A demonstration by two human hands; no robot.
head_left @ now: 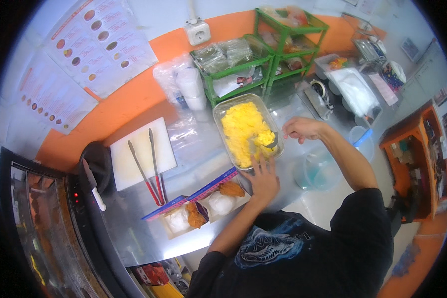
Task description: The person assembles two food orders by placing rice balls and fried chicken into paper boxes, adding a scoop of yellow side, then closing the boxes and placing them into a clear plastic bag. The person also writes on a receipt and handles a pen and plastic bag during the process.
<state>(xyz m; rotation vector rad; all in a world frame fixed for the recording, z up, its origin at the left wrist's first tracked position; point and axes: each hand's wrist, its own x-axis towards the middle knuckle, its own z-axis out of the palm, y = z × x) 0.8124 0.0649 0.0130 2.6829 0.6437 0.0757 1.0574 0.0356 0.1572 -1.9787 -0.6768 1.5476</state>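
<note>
Scrambled egg [239,130], bright yellow, fills much of a clear rectangular container [218,118] on the metal counter. My right hand [303,129] is closed at the container's right side, gripping a spoon [273,142] whose handle is mostly hidden. A lump of egg lies on its bowl, inside the container. Against the near rim rests my left hand [263,180], fingers stretched out and apart. Just left of it stand two open paper boxes, each with white rice [221,202] and a piece of fried chicken [195,215].
A white cutting board [143,154] with red-handled tongs [155,191] lies to the left, near a white-handled knife [93,185]. Green racks [268,64] and stacked cups [190,89] stand behind. A clear tub [317,170] is at the right.
</note>
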